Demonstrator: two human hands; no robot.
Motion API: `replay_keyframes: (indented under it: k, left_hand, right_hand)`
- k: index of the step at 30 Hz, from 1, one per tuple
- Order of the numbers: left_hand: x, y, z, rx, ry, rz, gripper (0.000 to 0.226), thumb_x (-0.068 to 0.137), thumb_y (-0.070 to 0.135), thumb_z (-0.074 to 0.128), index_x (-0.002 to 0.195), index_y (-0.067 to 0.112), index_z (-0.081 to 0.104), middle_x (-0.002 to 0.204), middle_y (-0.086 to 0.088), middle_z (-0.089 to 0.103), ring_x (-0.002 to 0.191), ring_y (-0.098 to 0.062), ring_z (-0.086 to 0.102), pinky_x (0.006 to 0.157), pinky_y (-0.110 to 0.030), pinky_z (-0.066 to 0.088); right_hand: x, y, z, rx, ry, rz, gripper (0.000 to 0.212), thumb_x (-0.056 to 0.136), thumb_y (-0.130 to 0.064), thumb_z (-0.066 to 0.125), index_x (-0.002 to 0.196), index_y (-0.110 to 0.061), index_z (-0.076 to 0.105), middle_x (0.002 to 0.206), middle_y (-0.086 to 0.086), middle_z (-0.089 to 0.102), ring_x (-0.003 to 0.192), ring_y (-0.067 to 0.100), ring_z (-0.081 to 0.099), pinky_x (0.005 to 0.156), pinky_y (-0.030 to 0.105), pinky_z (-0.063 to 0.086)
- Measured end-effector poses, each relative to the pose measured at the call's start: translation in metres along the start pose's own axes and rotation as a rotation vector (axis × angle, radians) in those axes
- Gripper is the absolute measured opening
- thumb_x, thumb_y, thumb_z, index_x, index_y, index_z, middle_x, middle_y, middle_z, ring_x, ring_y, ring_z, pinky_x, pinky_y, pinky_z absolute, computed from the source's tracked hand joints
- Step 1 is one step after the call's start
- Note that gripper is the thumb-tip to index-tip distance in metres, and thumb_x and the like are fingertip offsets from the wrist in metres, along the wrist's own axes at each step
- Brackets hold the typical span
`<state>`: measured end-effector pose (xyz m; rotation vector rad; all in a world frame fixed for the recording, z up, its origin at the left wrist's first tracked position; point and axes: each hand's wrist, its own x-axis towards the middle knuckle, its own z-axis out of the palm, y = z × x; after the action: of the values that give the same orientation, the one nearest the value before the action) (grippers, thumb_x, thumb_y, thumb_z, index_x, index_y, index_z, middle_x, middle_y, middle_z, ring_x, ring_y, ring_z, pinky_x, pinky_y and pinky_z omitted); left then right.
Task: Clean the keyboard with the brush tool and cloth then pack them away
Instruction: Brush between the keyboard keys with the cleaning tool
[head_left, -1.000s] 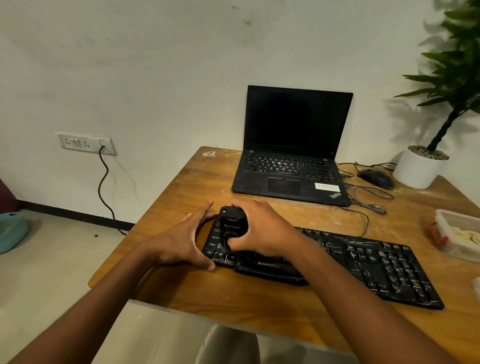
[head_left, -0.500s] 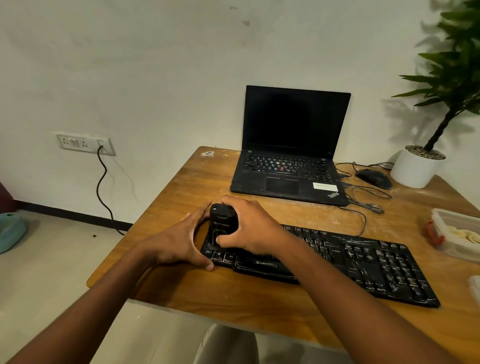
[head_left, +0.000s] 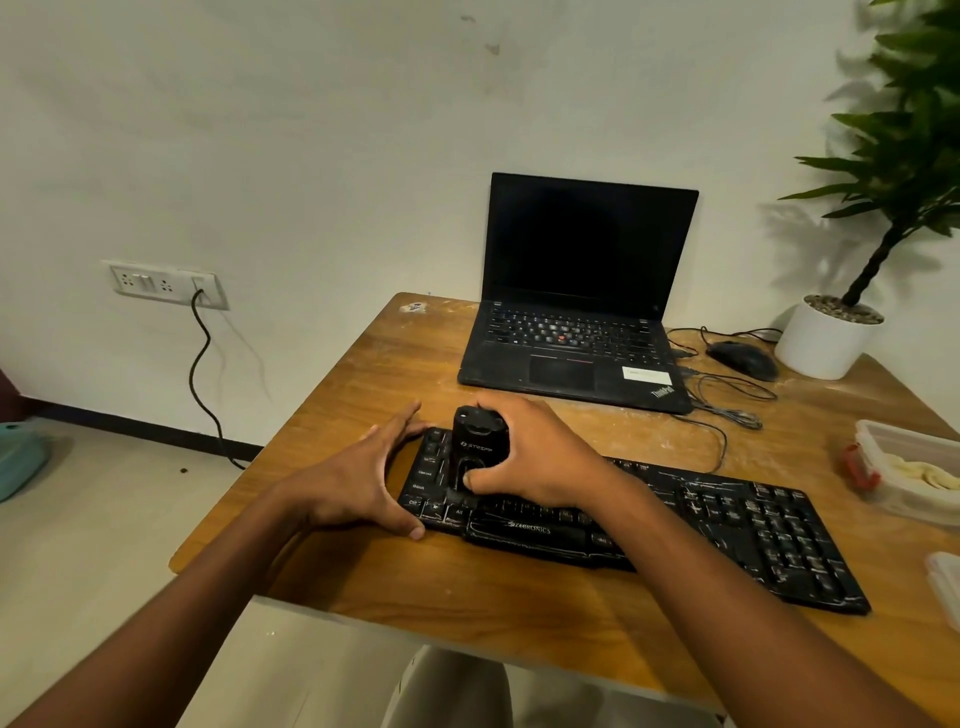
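Black brush tool (head_left: 478, 447) is gripped by the right hand (head_left: 535, 457) on the keyboard (head_left: 727, 525), whose 9 o'clock end is steadied by the flat, uncurled left hand (head_left: 358, 478). Brushing is judged under way; wiping and packing are left, and no cloth is seen.

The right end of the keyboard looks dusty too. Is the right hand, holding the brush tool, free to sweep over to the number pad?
Probably yes. The right hand grips the brush tool at the keyboard's left end, and nothing lies on the keys between there and the number pad.

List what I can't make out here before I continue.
- Brush tool bristles: head view, hidden under the tool and right hand.
- Keys beneath that hand on the keyboard: covered.
- Box contents: cut off by the right edge.
- Cloth: not in view.
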<state>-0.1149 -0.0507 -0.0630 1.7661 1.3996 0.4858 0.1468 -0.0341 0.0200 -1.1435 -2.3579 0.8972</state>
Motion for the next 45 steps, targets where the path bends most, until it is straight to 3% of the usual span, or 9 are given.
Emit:
replay_keyframes:
  k: [5, 8, 13, 19, 24, 32, 36, 42, 45]
  left_hand:
    - [0.000, -0.002, 0.000, -0.014, -0.005, 0.008, 0.154, 0.048, 0.054, 0.102, 0.158, 0.056, -0.005, 0.158, 0.036, 0.030, 0.157, -0.017, 0.018, 0.127, -0.051, 0.023]
    - [0.000, -0.002, 0.000, -0.014, -0.002, 0.007, 0.154, 0.047, 0.055, 0.102, 0.158, 0.057, -0.006, 0.158, 0.035, 0.030, 0.157, -0.018, 0.018, 0.127, -0.051, 0.022]
    - [0.000, -0.001, 0.000, -0.018, -0.004, 0.005, 0.155, 0.048, 0.054, 0.102, 0.158, 0.055, -0.006, 0.159, 0.034, 0.030, 0.156, -0.016, 0.019, 0.127, -0.050, 0.023]
    - [0.000, 0.000, 0.000, -0.018, -0.005, 0.001, 0.156, 0.048, 0.053, 0.103, 0.159, 0.053, -0.006, 0.159, 0.033, 0.030, 0.156, -0.014, 0.020, 0.128, -0.050, 0.023]
    - [0.000, 0.000, 0.000, -0.009, -0.002, 0.007, 0.156, 0.047, 0.055, 0.102, 0.159, 0.055, -0.007, 0.160, 0.033, 0.028, 0.157, -0.017, 0.016, 0.128, -0.051, 0.021]
    - [-0.001, 0.001, -0.001, -0.002, -0.012, 0.002, 0.155, 0.047, 0.057, 0.102, 0.158, 0.057, -0.007, 0.160, 0.034, 0.028, 0.158, -0.020, 0.015, 0.128, -0.053, 0.020]
    - [-0.002, 0.004, -0.002, 0.011, -0.023, 0.007, 0.156, 0.047, 0.057, 0.102, 0.159, 0.054, -0.008, 0.160, 0.033, 0.027, 0.158, -0.020, 0.015, 0.128, -0.052, 0.019]
    - [-0.009, 0.006, -0.015, -0.093, -0.162, 0.002, 0.149, 0.063, 0.023, 0.100, 0.162, 0.044, -0.010, 0.166, 0.026, 0.020, 0.152, -0.005, 0.029, 0.122, -0.030, 0.034]
    - [-0.009, 0.009, -0.020, -0.075, -0.193, 0.011, 0.146, 0.065, 0.018, 0.098, 0.164, 0.040, -0.006, 0.168, 0.024, 0.018, 0.152, -0.001, 0.025, 0.123, -0.026, 0.030]
  right_hand:
    - [-0.005, 0.002, -0.021, -0.150, -0.090, 0.025, 0.042, 0.071, -0.021, 0.089, 0.103, -0.030, 0.063, 0.093, -0.008, 0.070, 0.080, 0.011, 0.067, 0.070, 0.036, 0.060]
    - [-0.006, 0.000, -0.018, -0.080, 0.001, 0.000, 0.044, 0.074, -0.020, 0.088, 0.108, -0.030, 0.061, 0.093, -0.008, 0.071, 0.075, 0.009, 0.067, 0.064, 0.029, 0.057]
    - [-0.008, 0.006, -0.003, 0.027, 0.070, -0.033, 0.042, 0.075, -0.021, 0.089, 0.103, -0.033, 0.060, 0.095, -0.010, 0.069, 0.083, 0.007, 0.068, 0.070, 0.026, 0.059]
    - [-0.011, 0.010, -0.020, -0.140, -0.013, 0.007, 0.042, 0.071, -0.024, 0.089, 0.098, -0.035, 0.059, 0.092, -0.010, 0.068, 0.081, 0.010, 0.067, 0.072, 0.038, 0.061]
    - [-0.011, 0.007, -0.011, 0.013, 0.111, -0.033, 0.044, 0.076, -0.020, 0.088, 0.106, -0.034, 0.059, 0.094, -0.006, 0.070, 0.081, 0.011, 0.069, 0.069, 0.031, 0.061]
    - [-0.014, 0.010, -0.018, -0.118, -0.006, 0.011, 0.042, 0.074, -0.023, 0.089, 0.103, -0.034, 0.060, 0.094, -0.010, 0.068, 0.081, 0.008, 0.067, 0.068, 0.031, 0.059]
    - [-0.014, 0.006, -0.018, -0.078, 0.042, 0.013, 0.042, 0.075, -0.019, 0.087, 0.100, -0.035, 0.057, 0.090, -0.008, 0.068, 0.075, 0.009, 0.066, 0.060, 0.023, 0.051]
    - [-0.011, 0.002, -0.008, 0.058, 0.126, -0.016, 0.044, 0.076, -0.017, 0.087, 0.107, -0.032, 0.059, 0.093, -0.003, 0.071, 0.075, 0.013, 0.071, 0.061, 0.032, 0.060]
    - [-0.006, -0.007, 0.001, 0.134, 0.123, -0.034, 0.044, 0.076, -0.016, 0.087, 0.108, -0.029, 0.060, 0.095, -0.002, 0.071, 0.076, 0.015, 0.071, 0.058, 0.032, 0.060]
